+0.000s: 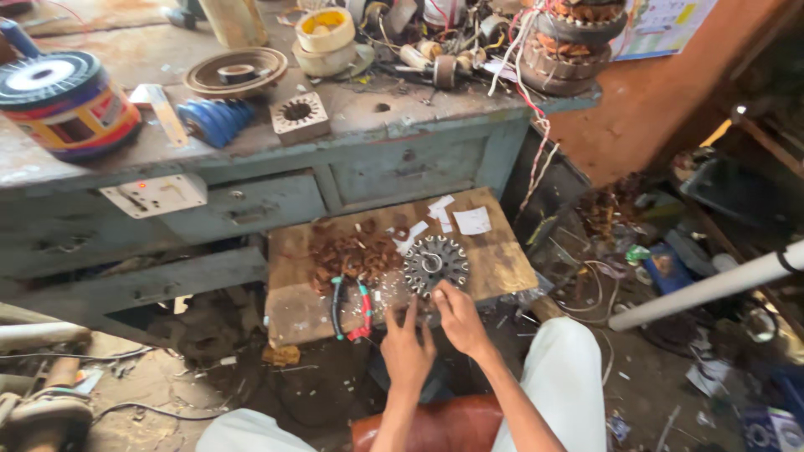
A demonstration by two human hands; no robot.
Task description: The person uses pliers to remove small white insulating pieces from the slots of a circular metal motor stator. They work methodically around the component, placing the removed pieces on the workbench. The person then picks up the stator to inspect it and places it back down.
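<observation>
A round toothed metal motor core (434,264) lies flat on a low wooden board (502,259) in front of me. My right hand (457,316) rests at the core's near edge, fingertips touching it. My left hand (405,345) is just beside it, fingers spread and pointing up toward the core's lower left rim. Neither hand wraps around anything. A pile of brown copper wire scraps (352,255) lies left of the core. Pliers with red and green handles (350,310) sit on the board near my left hand.
A worn blue-grey workbench (402,167) with drawers stands behind the board, carrying a wire spool (63,100), a blue part (213,121), a square stator core (299,115) and motor windings (574,42). White paper scraps (471,220) lie on the board. A white pipe (712,285) crosses at right over floor clutter.
</observation>
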